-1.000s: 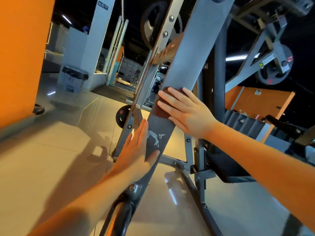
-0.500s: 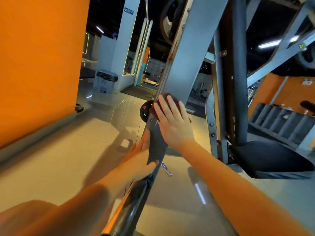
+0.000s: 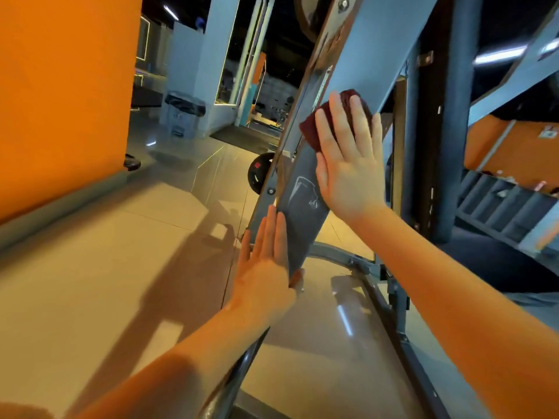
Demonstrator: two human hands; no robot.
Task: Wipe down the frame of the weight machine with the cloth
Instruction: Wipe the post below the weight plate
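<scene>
Cloth (image 3: pixel 310 130) pinned on the slanted frame beam (image 3: pixel 378 55) under my flat right hand (image 3: pixel 348 164).
Left hand (image 3: pixel 263 267) rests flat lower down, empty; I reckon the ungripped cloth could slip free and fall.

A single wide-angle camera sits on the person's head, facing forward and down. It is close to the slanted grey beam (image 3: pixel 378 49), which crosses the middle of the view, with the tiled floor (image 3: pixel 121 282) below and an orange wall (image 3: pixel 60 86) at left. The view seems slightly tilted.
</scene>
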